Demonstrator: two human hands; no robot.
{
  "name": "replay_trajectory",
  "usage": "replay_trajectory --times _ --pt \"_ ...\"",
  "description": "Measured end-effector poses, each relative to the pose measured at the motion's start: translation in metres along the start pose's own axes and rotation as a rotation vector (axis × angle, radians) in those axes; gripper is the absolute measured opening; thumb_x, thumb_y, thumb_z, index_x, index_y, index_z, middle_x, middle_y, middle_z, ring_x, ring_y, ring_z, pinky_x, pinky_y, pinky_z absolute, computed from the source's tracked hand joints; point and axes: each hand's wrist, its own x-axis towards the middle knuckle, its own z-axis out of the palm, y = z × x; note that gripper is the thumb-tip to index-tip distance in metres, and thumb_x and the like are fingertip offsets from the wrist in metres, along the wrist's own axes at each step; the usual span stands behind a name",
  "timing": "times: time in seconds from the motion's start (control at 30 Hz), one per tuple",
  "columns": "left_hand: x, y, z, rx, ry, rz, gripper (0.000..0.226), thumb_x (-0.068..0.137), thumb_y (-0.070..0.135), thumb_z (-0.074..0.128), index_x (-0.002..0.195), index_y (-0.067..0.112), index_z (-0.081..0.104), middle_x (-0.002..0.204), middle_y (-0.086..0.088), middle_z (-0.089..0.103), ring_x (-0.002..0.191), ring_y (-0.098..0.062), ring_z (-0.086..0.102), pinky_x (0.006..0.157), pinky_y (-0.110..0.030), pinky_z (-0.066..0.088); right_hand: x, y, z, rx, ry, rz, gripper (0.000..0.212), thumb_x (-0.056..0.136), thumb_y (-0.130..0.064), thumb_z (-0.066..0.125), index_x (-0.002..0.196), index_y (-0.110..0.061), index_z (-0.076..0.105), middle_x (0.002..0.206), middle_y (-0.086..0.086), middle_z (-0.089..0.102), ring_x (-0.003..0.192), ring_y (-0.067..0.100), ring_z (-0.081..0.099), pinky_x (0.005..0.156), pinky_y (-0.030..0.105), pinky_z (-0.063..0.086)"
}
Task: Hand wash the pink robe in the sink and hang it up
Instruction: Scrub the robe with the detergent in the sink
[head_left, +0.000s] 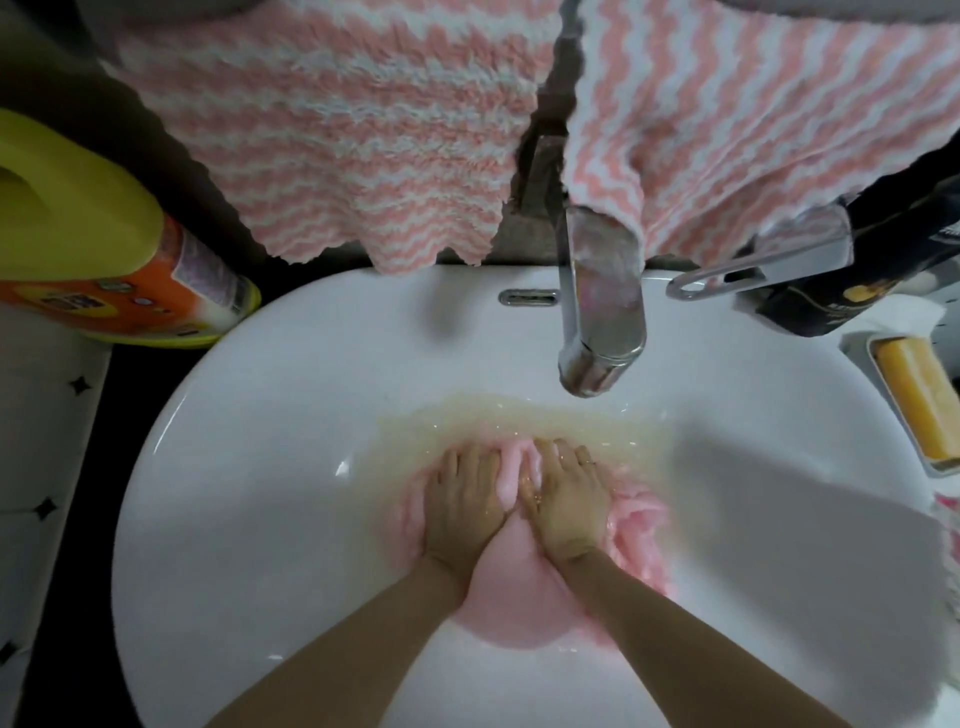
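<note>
The pink robe lies bunched and wet in the bottom of the white sink. Cloudy yellowish water pools around its far side. My left hand presses flat on the left part of the cloth, fingers spread. My right hand, with a ring on one finger, presses down beside it, the two hands touching at the thumbs. The chrome faucet hangs over the basin just beyond my hands; no stream shows from it.
Two pink-and-white striped towels hang behind the sink. A yellow and orange detergent bottle lies at the left. A chrome faucet lever, a dark pouch and a yellow soap bar in a dish sit at the right.
</note>
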Motion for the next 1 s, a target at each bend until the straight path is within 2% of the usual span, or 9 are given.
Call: replay_trajectory --times 0.1,0.2,0.27,0.4,0.5,0.57,0.67,0.8,1.0 --pt "0.029 0.003 -0.013 -0.082 -0.107 0.016 0.027 0.066 0.027 0.075 0.091 0.023 0.063 0.072 0.002 0.058 0.067 -0.018 0.059 0.059 -0.032 0.048 0.019 -0.013 -0.010 0.039 -0.138 0.171 0.037 0.089 -0.033 0.037 0.078 -0.014 0.067 0.071 0.006 0.067 0.070 0.028 0.065 0.066 0.032 0.048" --pt "0.053 -0.004 -0.030 -0.177 -0.438 -0.120 0.033 0.090 0.041 0.055 0.118 0.025 0.054 0.104 -0.002 0.065 0.095 -0.023 0.064 0.078 -0.033 0.051 0.036 -0.016 -0.021 0.190 -0.316 0.347 0.041 0.099 -0.039 0.036 0.080 -0.016 0.065 0.077 0.008 0.068 0.077 0.029 0.065 0.070 0.036 0.050" --pt "0.060 -0.013 -0.059 -0.534 -0.611 -0.310 0.043 0.088 0.046 0.057 0.121 0.019 0.051 0.113 -0.002 0.062 0.104 -0.023 0.060 0.082 -0.031 0.046 0.038 -0.013 -0.040 0.488 -0.308 0.463 0.018 0.094 -0.033 0.048 0.088 -0.025 0.063 0.072 0.003 0.068 0.075 0.027 0.066 0.067 0.036 0.053" --pt "0.044 -0.023 -0.114 -1.170 -0.531 -0.576 0.045 0.089 0.050 0.051 0.127 0.029 0.040 0.116 0.013 0.055 0.100 -0.009 0.058 0.083 -0.024 0.045 0.011 -0.001 -0.097 0.952 -0.330 0.484 0.019 0.092 -0.033 0.057 0.109 -0.039 0.062 0.072 -0.010 0.066 0.072 0.008 0.063 0.071 0.021 0.050" --pt "0.008 -0.016 -0.118 -0.660 -0.309 -0.345 0.050 0.086 0.063 0.039 0.121 0.030 0.051 0.119 0.003 0.055 0.099 -0.020 0.060 0.083 -0.032 0.048 -0.024 0.000 -0.107 0.482 -0.260 0.288 0.050 0.082 -0.063 0.043 0.074 -0.018 0.062 0.076 -0.003 0.059 0.081 0.025 0.057 0.068 0.032 0.042" --pt "-0.021 -0.005 -0.101 -0.338 -0.254 -0.124 0.050 0.077 0.061 0.043 0.111 0.029 0.061 0.125 -0.003 0.053 0.102 -0.025 0.054 0.078 -0.037 0.047 -0.043 -0.001 -0.091 0.228 -0.198 0.184 0.053 0.073 -0.067 0.045 0.087 -0.018 0.060 0.103 0.006 0.056 0.098 0.032 0.051 0.080 0.039 0.043" --pt "-0.051 0.013 -0.075 -0.271 -0.268 -0.121 0.055 0.077 0.048 0.045 0.127 0.027 0.055 0.145 -0.010 0.042 0.123 -0.034 0.046 0.093 -0.051 0.042 -0.058 0.003 -0.064 0.180 -0.331 0.133 0.054 0.076 -0.065 0.043 0.122 -0.037 0.048 0.150 0.005 0.033 0.133 0.033 0.032 0.099 0.052 0.034" --pt "-0.058 0.020 -0.048 -0.195 -0.251 -0.108 0.052 0.083 0.038 0.043 0.131 0.021 0.052 0.137 -0.005 0.052 0.116 -0.032 0.054 0.091 -0.048 0.043 -0.058 0.013 -0.042 0.045 -0.305 0.024 0.049 0.084 -0.058 0.037 0.126 -0.038 0.049 0.137 0.001 0.049 0.111 0.036 0.049 0.082 0.048 0.045" --pt "-0.027 0.020 -0.021 -0.139 0.082 -0.107 0.011 0.089 0.026 0.055 0.090 0.019 0.064 0.083 -0.002 0.059 0.075 -0.024 0.056 0.072 -0.037 0.043 -0.029 0.011 -0.022 0.025 -0.148 0.037 0.042 0.084 -0.048 0.038 0.097 -0.022 0.069 0.099 0.007 0.067 0.084 0.036 0.063 0.067 0.042 0.054"
